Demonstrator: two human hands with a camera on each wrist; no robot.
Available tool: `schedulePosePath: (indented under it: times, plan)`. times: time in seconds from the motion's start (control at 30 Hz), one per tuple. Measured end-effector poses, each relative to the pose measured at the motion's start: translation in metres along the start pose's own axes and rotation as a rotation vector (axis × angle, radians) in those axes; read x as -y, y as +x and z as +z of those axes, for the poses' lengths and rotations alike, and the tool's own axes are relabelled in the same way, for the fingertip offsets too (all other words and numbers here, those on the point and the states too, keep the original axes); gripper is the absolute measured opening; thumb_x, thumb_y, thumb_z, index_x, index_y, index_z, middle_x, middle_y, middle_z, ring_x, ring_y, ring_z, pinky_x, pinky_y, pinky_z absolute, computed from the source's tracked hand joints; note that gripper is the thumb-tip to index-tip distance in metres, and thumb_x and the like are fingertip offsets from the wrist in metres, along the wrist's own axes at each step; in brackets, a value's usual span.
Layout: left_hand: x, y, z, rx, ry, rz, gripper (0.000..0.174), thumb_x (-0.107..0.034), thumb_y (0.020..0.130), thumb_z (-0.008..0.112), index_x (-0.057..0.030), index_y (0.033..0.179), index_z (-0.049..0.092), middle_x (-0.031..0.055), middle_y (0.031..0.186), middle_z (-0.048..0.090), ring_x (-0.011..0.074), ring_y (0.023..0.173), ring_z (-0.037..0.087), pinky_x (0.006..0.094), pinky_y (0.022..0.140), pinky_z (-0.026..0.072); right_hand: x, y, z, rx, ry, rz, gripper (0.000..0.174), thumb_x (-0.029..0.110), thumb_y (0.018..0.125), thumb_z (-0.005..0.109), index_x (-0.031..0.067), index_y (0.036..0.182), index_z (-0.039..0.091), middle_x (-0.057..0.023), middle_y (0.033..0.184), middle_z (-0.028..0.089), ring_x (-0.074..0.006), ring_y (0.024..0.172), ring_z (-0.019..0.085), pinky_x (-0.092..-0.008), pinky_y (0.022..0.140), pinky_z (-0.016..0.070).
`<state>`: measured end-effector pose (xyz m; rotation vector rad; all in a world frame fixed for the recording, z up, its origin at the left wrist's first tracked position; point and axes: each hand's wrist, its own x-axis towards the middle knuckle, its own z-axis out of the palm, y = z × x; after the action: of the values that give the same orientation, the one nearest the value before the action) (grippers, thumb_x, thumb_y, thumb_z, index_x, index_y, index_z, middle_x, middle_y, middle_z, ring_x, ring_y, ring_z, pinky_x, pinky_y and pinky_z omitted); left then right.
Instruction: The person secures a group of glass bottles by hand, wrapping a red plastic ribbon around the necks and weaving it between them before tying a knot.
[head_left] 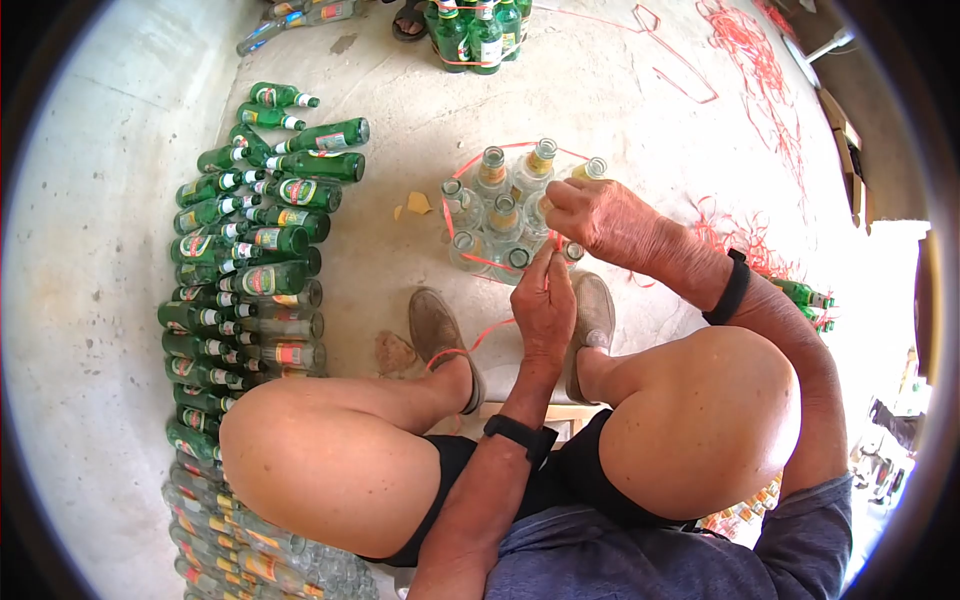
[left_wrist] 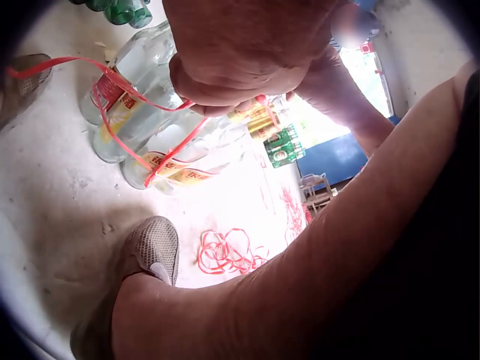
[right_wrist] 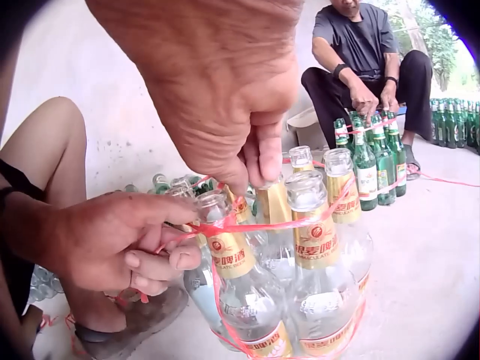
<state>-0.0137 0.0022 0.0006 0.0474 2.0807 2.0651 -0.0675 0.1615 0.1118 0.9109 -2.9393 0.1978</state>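
A cluster of clear glass bottles [head_left: 503, 222] with gold neck labels stands upright on the floor between the person's feet. Red plastic twine [right_wrist: 279, 226] loops around their necks and, lower, around their bodies. The left hand [head_left: 546, 305] pinches the twine at the near side of the cluster, thumb against fingers; a loose tail hangs from it toward the left shoe. Just above the near right bottles, the right hand [head_left: 605, 218] has its fingers curled, with a strand of twine running up to them. In the right wrist view its fingertips are right at a gold-labelled neck.
Green bottles [head_left: 300, 194] lie stacked along the left wall, with clear bottles [head_left: 262, 540] nearer. A tied group of green bottles [head_left: 484, 45] stands ahead, where another person [right_wrist: 360, 60] sits handling it. Tangled red twine [head_left: 748, 60] lies at the far right.
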Motion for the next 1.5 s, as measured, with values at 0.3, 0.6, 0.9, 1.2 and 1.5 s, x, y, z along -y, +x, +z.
schedulePosePath:
  times: [0.3,0.6,0.9,1.2,1.5]
  plan:
    - [-0.002,-0.001,0.001,-0.005,-0.081,-0.032,0.033,-0.014,0.107,0.058,0.0044,0.132,0.070,0.0062,0.092,0.070,0.0105,0.075,0.061,0.0276,0.069,0.0518,-0.021,0.015,-0.007,-0.012,0.472,0.109,0.009,-0.004,0.084,0.069,-0.0017,0.091,0.063,-0.0146,0.090,0.061,-0.0340,0.085,0.068,-0.0430,0.073,0.0572]
    - [-0.002,-0.002,-0.002,0.019,-0.050,-0.069,0.034,-0.016,0.109,0.057,0.0025,0.134,0.069,0.0067,0.097,0.073,0.0092,0.082,0.062,0.0272,0.072,0.0525,-0.028,0.017,-0.014,-0.040,0.610,0.428,0.001,-0.001,0.089,0.068,-0.0012,0.089,0.068,-0.0107,0.076,0.069,-0.0202,0.069,0.065,-0.0362,0.066,0.0542]
    - [-0.014,-0.003,-0.001,-0.001,-0.041,-0.056,0.033,-0.014,0.109,0.057,0.0021,0.135,0.069,0.0080,0.101,0.074,0.0108,0.087,0.063,0.0279,0.079,0.0529,-0.045,0.028,-0.006,0.020,0.585,0.565,0.009,-0.002,0.086,0.066,-0.0033,0.090,0.075,-0.0099,0.070,0.071,-0.0136,0.062,0.065,-0.0347,0.060,0.0536]
    - [-0.016,-0.014,-0.003,-0.006,-0.040,-0.040,0.031,-0.011,0.109,0.059,0.0015,0.136,0.070,0.0054,0.108,0.075,0.0076,0.090,0.060,0.0242,0.082,0.0505,-0.065,0.040,0.021,-0.121,0.236,0.209,0.011,-0.004,0.079,0.064,-0.0033,0.084,0.074,-0.0189,0.071,0.068,-0.0280,0.061,0.072,-0.0394,0.053,0.0557]
    - [-0.016,-0.018,-0.003,-0.066,-0.010,0.078,0.028,-0.009,0.108,0.062,0.0013,0.133,0.071,-0.0022,0.095,0.068,0.0033,0.077,0.053,0.0210,0.068,0.0445,-0.070,0.051,0.012,0.250,0.272,0.394,0.014,-0.003,0.078,0.071,-0.0026,0.091,0.074,-0.0158,0.088,0.074,-0.0305,0.078,0.077,-0.0403,0.068,0.0629]
